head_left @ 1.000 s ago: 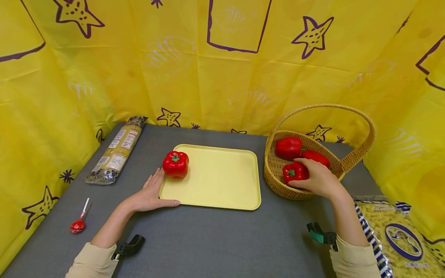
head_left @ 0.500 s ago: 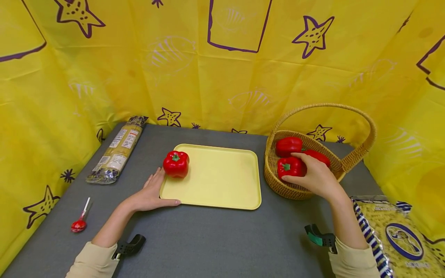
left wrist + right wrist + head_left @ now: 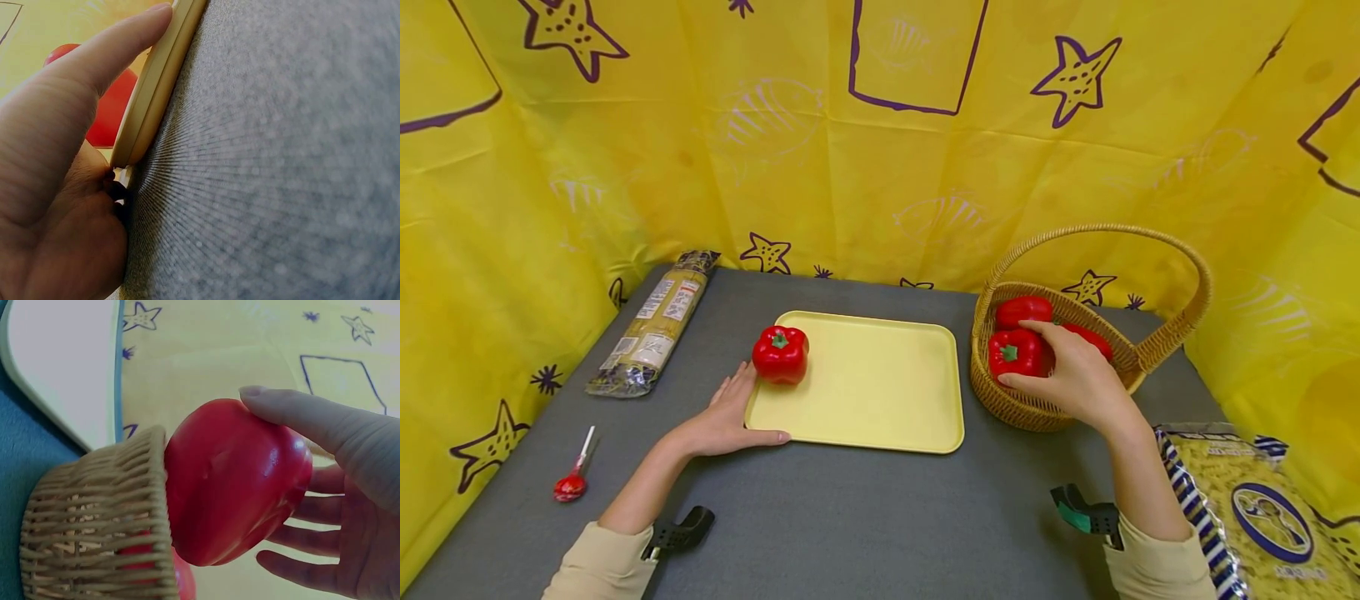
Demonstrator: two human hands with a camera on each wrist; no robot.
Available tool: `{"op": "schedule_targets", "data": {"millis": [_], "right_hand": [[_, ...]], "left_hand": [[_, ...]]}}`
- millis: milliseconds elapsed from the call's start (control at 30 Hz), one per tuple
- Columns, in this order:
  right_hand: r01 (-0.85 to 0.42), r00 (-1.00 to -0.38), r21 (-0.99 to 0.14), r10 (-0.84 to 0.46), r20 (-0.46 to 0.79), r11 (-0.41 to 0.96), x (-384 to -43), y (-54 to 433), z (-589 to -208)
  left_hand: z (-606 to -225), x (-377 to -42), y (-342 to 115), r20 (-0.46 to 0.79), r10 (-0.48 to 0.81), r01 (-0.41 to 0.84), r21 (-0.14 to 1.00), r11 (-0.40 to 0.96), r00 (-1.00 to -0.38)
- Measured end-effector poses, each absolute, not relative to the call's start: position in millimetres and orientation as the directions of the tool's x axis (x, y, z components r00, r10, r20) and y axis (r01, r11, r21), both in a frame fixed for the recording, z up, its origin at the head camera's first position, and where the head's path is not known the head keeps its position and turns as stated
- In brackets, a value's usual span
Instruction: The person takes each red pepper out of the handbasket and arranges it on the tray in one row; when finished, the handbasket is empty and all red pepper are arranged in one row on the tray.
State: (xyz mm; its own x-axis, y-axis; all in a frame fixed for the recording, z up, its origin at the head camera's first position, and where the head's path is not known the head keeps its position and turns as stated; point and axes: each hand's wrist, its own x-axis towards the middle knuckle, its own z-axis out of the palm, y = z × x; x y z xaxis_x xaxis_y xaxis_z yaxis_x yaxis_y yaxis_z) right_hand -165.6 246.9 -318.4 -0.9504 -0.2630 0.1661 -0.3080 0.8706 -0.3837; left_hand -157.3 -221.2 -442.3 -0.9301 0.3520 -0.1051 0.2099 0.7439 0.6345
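Observation:
My right hand point(image 3: 1086, 375) grips a red bell pepper point(image 3: 1013, 353) between thumb and fingers, over the wicker basket point(image 3: 1018, 412). In the right wrist view this bell pepper point(image 3: 231, 481) stands mostly above the basket rim point(image 3: 159, 506), tilted. Two more red peppers lie in the basket, one behind point(image 3: 1024, 311) and one partly hidden by my hand point(image 3: 1092, 340). My left hand point(image 3: 726, 421) rests at the near left corner of a yellow tray point(image 3: 872, 383), its straight thumb point(image 3: 125, 47) on the rim. Another red bell pepper point(image 3: 780, 356) sits upright on the tray's left side.
A long pack of noodles point(image 3: 658, 325) lies at the back left, with a red lollipop point(image 3: 571, 486) nearer the front. At the right lies a bag of pasta point(image 3: 1262, 500). The basket's tall handle point(image 3: 1105, 229) arches above it. A yellow patterned cloth point(image 3: 880, 167) encloses the table.
My right hand has moved slightly left with the bell pepper, which now shows more above the basket's inside and covers part of the pepper behind. My left hand stays put.

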Motion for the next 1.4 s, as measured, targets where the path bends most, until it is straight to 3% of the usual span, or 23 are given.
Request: {"op": "schedule_targets", "data": {"millis": [500,1067,1400], "right_hand": [[-0.399,-0.916,-0.433,-0.326,0.234,0.808,-167,216,-312],[-0.360,-0.933,-0.560,-0.303,0.195,0.747,-177,180,-323],[-0.329,-0.937,-0.707,-0.312,0.160,0.626,-187,161,-343]], "left_hand": [[-443,-157,-222,-0.099,0.354,0.215,0.635,0.742,-0.930],[-445,-159,-223,-0.100,0.355,0.214,0.637,0.740,-0.930],[-447,-159,-223,-0.071,0.362,0.238,0.634,0.736,-0.929]]}}
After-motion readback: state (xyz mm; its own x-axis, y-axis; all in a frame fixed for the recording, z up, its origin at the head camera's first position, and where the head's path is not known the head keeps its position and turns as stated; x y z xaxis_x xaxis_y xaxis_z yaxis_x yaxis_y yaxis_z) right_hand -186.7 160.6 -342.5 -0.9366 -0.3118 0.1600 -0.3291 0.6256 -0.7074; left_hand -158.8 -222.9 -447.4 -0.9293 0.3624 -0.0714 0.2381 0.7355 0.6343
